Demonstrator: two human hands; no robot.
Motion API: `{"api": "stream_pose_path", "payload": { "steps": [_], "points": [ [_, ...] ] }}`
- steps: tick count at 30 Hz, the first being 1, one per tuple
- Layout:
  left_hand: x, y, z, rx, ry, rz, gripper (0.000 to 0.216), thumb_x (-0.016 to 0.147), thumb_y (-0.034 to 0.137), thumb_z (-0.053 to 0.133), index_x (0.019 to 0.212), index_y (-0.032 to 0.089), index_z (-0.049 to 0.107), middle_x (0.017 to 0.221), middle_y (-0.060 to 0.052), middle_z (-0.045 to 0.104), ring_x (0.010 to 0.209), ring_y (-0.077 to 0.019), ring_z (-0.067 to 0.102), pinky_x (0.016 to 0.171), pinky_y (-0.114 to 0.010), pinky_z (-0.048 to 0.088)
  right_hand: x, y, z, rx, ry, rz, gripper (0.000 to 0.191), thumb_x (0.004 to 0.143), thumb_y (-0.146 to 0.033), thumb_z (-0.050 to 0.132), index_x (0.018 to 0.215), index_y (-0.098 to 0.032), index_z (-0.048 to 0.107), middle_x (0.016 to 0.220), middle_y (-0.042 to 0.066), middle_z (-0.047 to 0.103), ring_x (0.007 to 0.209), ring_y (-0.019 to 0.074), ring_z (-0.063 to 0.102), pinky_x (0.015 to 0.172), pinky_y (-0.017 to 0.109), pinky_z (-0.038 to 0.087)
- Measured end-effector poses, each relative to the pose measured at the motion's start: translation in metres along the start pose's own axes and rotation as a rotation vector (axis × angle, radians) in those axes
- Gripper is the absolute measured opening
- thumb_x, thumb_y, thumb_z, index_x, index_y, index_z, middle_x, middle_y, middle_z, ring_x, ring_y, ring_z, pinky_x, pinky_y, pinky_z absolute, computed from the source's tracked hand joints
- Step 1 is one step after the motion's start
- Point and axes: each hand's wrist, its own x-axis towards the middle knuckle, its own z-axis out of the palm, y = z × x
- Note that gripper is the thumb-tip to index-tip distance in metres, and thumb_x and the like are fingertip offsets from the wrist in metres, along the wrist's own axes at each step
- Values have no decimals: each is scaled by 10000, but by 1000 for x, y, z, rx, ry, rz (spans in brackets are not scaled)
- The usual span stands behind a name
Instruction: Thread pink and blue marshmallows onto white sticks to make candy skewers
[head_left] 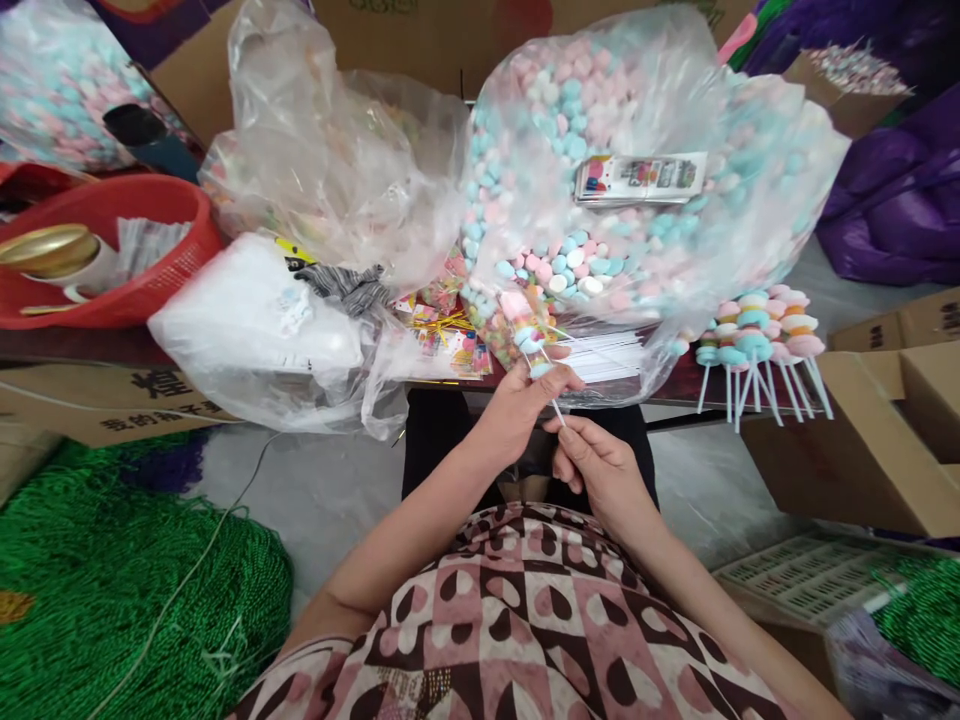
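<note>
Shirt is nearest, and just past it the right hand pinches the bare lower end of the skewer between thumb and fingers. A little farther out, the left hand is closed with thumb and fingers about the skewer where its lowest sweets sit, partly hiding them. The key relation is this: the skewer's long axis slants from the right fingertips, at the near end, away and to the left, so the loaded end stands out past the left hand and the bare end points back at the body. The left hand is thus nearer to the sweets on it, the right to its tail.

Just right of the left hand lie the white sticks, and gummies show beneath the loaded end. Well to the right, nearer to the right hand than to the left, a bunch of loaded skewers rests on the table, their bare ends jutting over its near edge. Beyond the held skewer and somewhat to its right are loose marshmallows at the front of a big clear bag; farther back, a stack of labels lies on that bag.
</note>
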Motion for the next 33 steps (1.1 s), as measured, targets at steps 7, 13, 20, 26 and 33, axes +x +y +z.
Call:
{"api": "stream_pose_path", "payload": {
  "steps": [7,13,20,26,33],
  "points": [
    [6,35,-15,-170,-56,73,483,738,564,717,1059,210,650,963,-62,721,1059,-261,670,891,-380,519,-10,2,-3,184,-236,128,266,905,-447,582,946,-193,646,403,-104,377,403,80,335,517,247,370],
    [10,27,-11,-112,-5,34,295,757,439,739,823,178,618,566,34,561,805,-198,711,715,-281,534,-11,-2,1,251,-234,155,246,882,-429,617,895,-186,657,395,-121,320,383,66,251,519,256,385],
    [-2,10,-7,-91,-18,1,292,794,463,702,827,187,611,665,19,606,749,-146,676,676,-243,502,-1,-1,9,302,-146,121,223,867,-416,642,865,-193,649,414,-127,307,377,53,225,498,237,380],
    [-10,11,-12,-179,-105,-39,544,726,640,681,1072,221,639,905,-40,698,865,-195,689,692,-277,530,3,-15,7,467,-225,118,180,870,-383,640,860,-204,624,415,-136,298,355,44,198,480,226,380],
    [-18,-7,-7,22,-91,-191,408,770,417,717,1105,192,650,810,-30,706,492,-69,502,402,-183,385,6,-2,9,334,-113,69,262,860,-461,636,818,-206,597,428,-95,450,375,69,307,500,250,420]
  ]
}}
